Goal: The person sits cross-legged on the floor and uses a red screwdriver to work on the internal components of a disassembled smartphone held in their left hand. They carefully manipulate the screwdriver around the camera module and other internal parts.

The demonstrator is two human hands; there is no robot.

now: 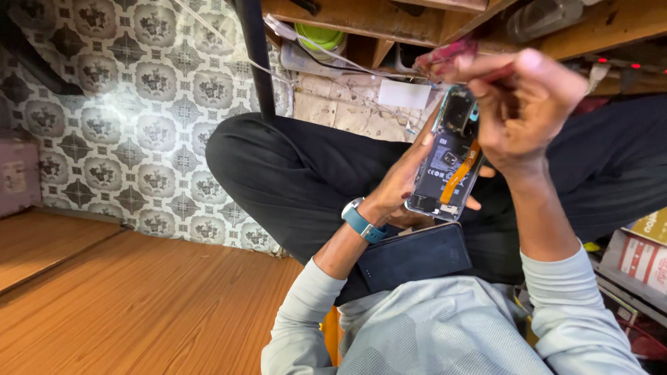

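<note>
My left hand, with a blue watch on its wrist, holds an opened phone upright over my lap. The phone's back is off, showing its insides and an orange ribbon cable. My right hand is closed around a tool with a reddish handle, at the phone's upper end. The tool's tip is hidden behind my fingers. A flat dark phone-sized slab lies on my lap below the phone.
My crossed legs in dark trousers fill the middle. A wooden bench with cables and a green object is above, a black pole beside it. Patterned tiles, wood boards, boxes at right.
</note>
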